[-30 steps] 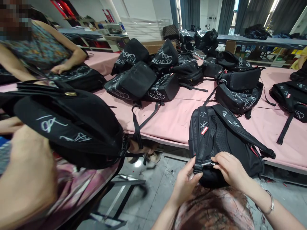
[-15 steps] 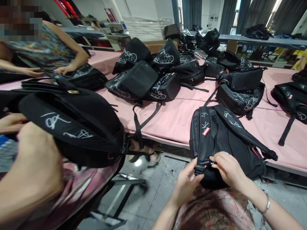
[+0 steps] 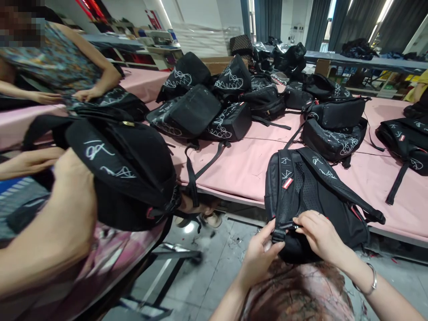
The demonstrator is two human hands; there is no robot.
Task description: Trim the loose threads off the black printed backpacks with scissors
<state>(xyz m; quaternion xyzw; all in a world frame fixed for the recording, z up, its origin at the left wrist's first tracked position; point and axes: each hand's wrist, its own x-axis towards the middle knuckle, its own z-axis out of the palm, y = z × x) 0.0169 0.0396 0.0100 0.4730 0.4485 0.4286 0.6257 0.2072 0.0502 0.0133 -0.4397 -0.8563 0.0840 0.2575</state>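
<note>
Black backpack, its inside hidden, rests partly on the pink surface; your left fingers pinch its strap buckle, your right fingers a slim dark item.

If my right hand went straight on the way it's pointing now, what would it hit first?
Probably the shoulder strap with the red tag, near its lower end: your right hand points leftward at it, over the black backpack. The depth between them is hard to judge.
</note>
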